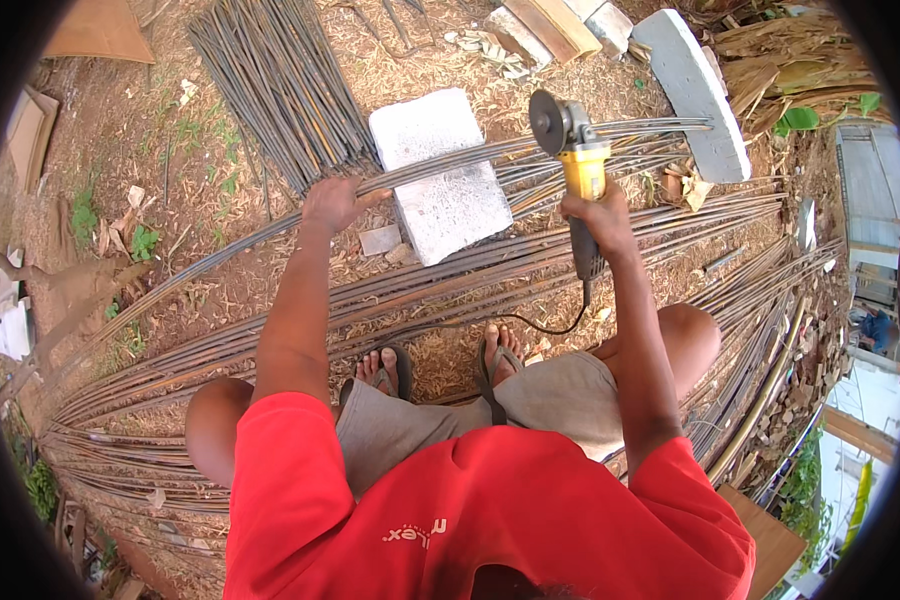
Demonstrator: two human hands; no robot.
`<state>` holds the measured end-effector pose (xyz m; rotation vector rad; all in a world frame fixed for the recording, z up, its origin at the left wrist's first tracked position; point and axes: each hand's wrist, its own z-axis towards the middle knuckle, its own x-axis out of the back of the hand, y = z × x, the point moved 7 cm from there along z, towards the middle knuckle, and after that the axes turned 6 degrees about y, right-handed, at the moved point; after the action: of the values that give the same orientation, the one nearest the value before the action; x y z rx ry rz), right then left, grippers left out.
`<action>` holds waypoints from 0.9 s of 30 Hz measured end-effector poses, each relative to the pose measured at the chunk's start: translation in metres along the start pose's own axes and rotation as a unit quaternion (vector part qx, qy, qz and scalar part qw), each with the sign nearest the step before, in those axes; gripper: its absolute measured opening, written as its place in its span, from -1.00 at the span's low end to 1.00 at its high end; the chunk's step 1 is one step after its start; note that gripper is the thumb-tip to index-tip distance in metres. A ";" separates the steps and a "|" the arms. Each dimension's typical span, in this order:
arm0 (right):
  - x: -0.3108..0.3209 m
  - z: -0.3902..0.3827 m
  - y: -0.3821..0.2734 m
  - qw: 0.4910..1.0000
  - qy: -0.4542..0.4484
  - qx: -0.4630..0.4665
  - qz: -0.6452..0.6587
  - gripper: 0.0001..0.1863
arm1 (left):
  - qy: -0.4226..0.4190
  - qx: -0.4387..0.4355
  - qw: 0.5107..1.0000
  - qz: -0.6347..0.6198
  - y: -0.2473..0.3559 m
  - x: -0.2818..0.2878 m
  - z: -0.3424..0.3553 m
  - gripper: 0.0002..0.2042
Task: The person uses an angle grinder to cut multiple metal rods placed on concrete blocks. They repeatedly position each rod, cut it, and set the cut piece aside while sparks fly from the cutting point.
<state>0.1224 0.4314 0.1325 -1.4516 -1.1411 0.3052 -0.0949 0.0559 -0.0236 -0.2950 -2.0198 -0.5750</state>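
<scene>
To your left, a stack of dark metal rods (280, 90) lies on the ground (130, 110), near the white block's (455, 215) left edge. Your left hand (335, 205) is wrapped round some long thin bars (435, 165) just off that edge. The bars cross the block and poke past its right edge. There, your right hand (600, 215) squeezes the yellow and black grinder (584, 170). Its round disc (545, 121) is near the bars. Farther right, a grey slab (695, 95) sits by the bars' ends.
</scene>
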 end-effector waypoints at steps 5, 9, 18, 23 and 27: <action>-0.027 0.008 0.070 0.995 -0.042 -0.043 -0.081 -0.43 | 0.004 -0.021 0.999 0.027 0.002 -0.003 0.005 0.07; -0.033 0.019 0.099 0.992 -0.054 -0.067 -0.093 -0.41 | 0.026 -0.025 0.999 0.025 0.001 -0.003 0.004 0.07; -0.040 0.029 0.115 0.994 -0.045 -0.061 -0.079 -0.47 | 0.022 -0.024 0.999 0.041 0.001 -0.007 0.007 0.04; -0.043 0.027 0.115 0.990 -0.067 -0.092 -0.080 -0.38 | 0.031 -0.028 0.998 0.054 0.001 -0.008 0.007 0.03; -0.042 0.026 0.110 0.992 -0.060 -0.084 -0.077 -0.46 | 0.016 -0.018 0.997 0.069 -0.001 -0.011 0.008 0.04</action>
<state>0.1333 0.4355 0.0121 -1.4963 -1.3968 0.1930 -0.0962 0.0596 -0.0368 -0.4412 -1.9416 -0.5271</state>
